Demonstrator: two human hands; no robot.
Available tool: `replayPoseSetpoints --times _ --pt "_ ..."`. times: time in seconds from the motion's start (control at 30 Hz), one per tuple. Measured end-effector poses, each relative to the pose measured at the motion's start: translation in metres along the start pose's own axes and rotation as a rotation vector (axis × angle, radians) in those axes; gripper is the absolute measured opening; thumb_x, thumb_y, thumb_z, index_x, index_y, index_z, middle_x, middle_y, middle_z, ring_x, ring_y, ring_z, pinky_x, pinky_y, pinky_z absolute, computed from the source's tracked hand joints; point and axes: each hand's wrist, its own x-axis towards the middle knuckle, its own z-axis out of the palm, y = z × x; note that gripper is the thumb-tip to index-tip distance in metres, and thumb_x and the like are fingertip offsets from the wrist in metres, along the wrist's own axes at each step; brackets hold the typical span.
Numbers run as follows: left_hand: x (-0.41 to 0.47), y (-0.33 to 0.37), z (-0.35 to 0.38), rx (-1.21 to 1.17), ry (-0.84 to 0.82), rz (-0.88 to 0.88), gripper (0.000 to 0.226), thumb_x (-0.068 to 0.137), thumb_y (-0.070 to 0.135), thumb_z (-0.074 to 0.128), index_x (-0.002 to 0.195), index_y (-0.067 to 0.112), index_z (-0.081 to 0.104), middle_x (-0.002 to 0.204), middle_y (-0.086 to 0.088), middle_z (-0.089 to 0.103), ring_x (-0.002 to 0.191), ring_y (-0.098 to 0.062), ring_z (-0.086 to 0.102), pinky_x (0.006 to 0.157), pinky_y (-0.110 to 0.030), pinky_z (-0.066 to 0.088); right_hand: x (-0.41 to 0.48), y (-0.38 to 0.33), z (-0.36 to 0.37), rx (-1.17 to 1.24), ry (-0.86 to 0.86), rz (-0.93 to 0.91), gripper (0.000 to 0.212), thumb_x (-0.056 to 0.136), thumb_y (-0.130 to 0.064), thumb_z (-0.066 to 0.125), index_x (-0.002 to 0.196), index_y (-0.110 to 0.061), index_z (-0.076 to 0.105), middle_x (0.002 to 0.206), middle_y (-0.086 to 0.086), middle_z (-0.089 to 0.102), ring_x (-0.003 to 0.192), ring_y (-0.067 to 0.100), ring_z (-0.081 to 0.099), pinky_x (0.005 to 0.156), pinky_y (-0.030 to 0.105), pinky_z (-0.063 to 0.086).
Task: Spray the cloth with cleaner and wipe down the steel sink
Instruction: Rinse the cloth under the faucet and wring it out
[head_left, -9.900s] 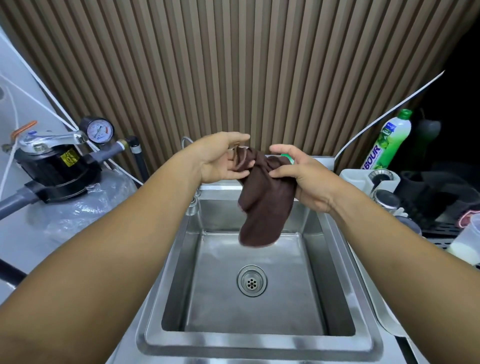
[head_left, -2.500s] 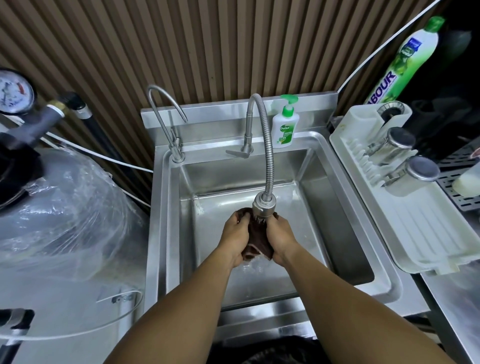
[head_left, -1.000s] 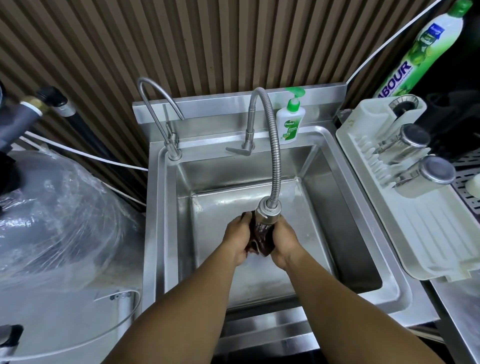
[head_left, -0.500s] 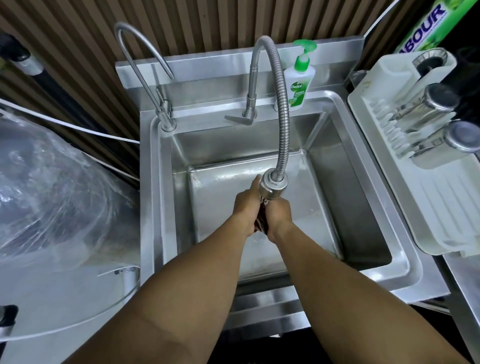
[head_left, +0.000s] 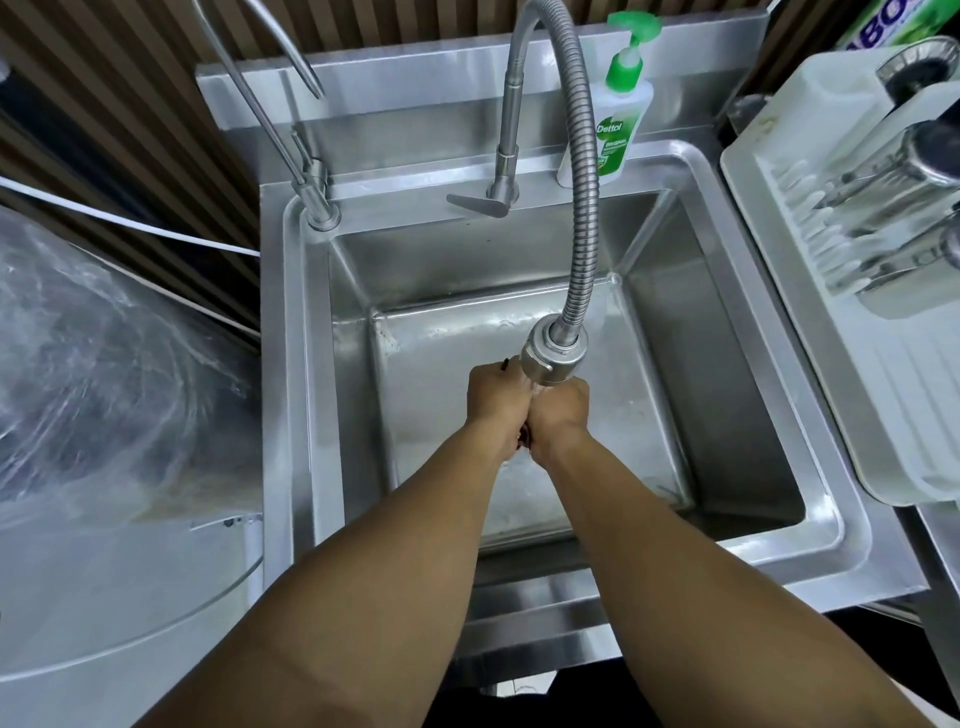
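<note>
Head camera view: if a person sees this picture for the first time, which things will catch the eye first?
First the two hands, left hand and right hand, pressed together around a dark cloth in the middle of the steel sink. Directly above them hangs the flexible faucet. A green-capped soap bottle stands on the back ledge, a white dish rack at the right.

a kitchen: steel sink (head_left: 852, 540), dish rack (head_left: 893, 395), soap bottle (head_left: 621, 111).

Person, two bare forearms: no sleeves, watch, bracelet or rings in view from elbows down to the left hand (head_left: 496, 397) and right hand (head_left: 561, 413). Fingers are mostly hidden, so nails cannot be judged. Nothing worn below the fingers toward the wrists.
</note>
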Motion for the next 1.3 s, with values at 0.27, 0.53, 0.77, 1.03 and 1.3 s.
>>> replayPoseSetpoints --times 0.27,0.53,0.77,1.03,1.3 --pt "-0.006 -0.007 -0.009 -0.078 -0.008 -0.034 0.040 0.095 0.029 0.058 0.061 0.012 0.047 0.055 -0.006 0.050 0.049 -0.022 0.045 0.046 -0.021 0.035 -0.004 0.006 -0.002 -0.029 -0.078 0.009 0.015 0.078 -0.008 0.057 0.064 -0.010 0.053 0.055 0.008 0.052 0.051 0.023 0.048 0.048 0.030 0.037" --pt "-0.018 -0.021 -0.031 -0.104 -0.212 -0.065 0.020 0.090 0.035 0.063 0.090 0.015 0.068 0.081 -0.014 0.067 0.060 -0.026 0.057 0.050 -0.027 0.034 -0.014 0.020 -0.029 0.179 -0.297 0.059 0.038 0.100 -0.036 0.049 0.113 -0.005 0.069 0.103 0.020 0.074 0.076 0.028 0.070 0.052 0.031 0.049" --pt "-0.035 -0.030 -0.024 -0.116 -0.099 -0.067 0.044 0.099 0.059 0.048 0.096 0.021 0.072 0.087 -0.005 0.077 0.079 -0.026 0.073 0.054 -0.031 0.053 -0.029 0.029 -0.027 0.152 -0.259 0.056 0.048 0.098 -0.055 0.049 0.105 -0.015 0.074 0.096 0.009 0.078 0.086 0.026 0.075 0.063 0.035 0.057" --pt "-0.036 -0.029 -0.020 -0.066 -0.122 0.043 0.029 0.096 0.048 0.061 0.094 0.021 0.072 0.089 -0.004 0.076 0.088 -0.027 0.073 0.064 -0.037 0.060 -0.032 0.028 -0.025 0.076 -0.202 0.017 0.049 0.101 -0.055 0.042 0.106 -0.016 0.072 0.094 0.012 0.076 0.082 0.026 0.074 0.056 0.032 0.055" --pt "-0.031 -0.019 -0.020 -0.084 -0.150 0.104 0.021 0.096 0.037 0.061 0.101 0.019 0.071 0.093 -0.006 0.077 0.090 -0.028 0.073 0.063 -0.036 0.057 -0.027 0.010 -0.023 0.085 -0.247 -0.017 0.035 0.101 -0.036 0.044 0.102 -0.016 0.073 0.097 0.010 0.077 0.089 0.025 0.074 0.071 0.040 0.061"
